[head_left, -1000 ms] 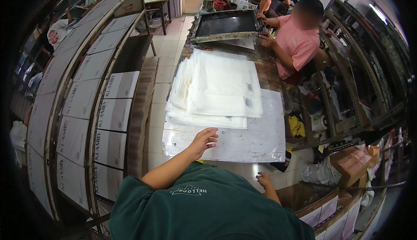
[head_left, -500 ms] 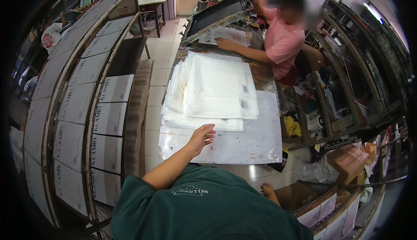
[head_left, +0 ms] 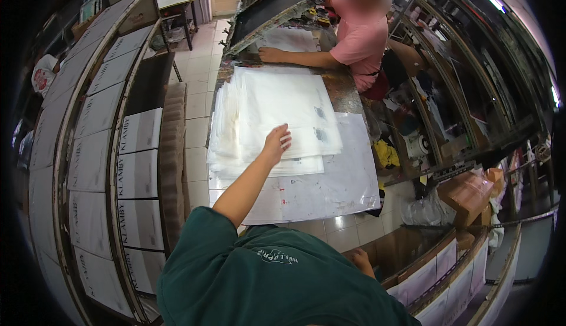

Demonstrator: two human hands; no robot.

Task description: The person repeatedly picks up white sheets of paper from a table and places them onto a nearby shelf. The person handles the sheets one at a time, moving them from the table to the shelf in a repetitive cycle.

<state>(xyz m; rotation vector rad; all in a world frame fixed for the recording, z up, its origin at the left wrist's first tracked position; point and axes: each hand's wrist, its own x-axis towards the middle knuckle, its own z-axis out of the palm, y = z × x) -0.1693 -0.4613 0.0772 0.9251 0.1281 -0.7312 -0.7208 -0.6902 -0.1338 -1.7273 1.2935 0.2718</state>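
My left hand reaches forward over the near part of a pile of thin, whitish, translucent bags or sheets. Its fingers are apart and hold nothing; whether they touch the top sheet I cannot tell. Small dark printed patches show along the pile's right side. The pile lies uneven on a worktable covered at this end with a stained white sheet. Low at my right side, my right hand is partly hidden by my body, next to a rack edge, and its fingers do not show clearly.
Across the table a co-worker in a pink shirt holds up a tilted dark framed screen, one hand by a white sheet. Racks of printed white pieces stand left, more racks at lower right, a cardboard box beyond.
My left hand has moved forward from the table's near part to over the pile. The view has shifted slightly right. The co-worker's lower hand has drawn left along the sheet.
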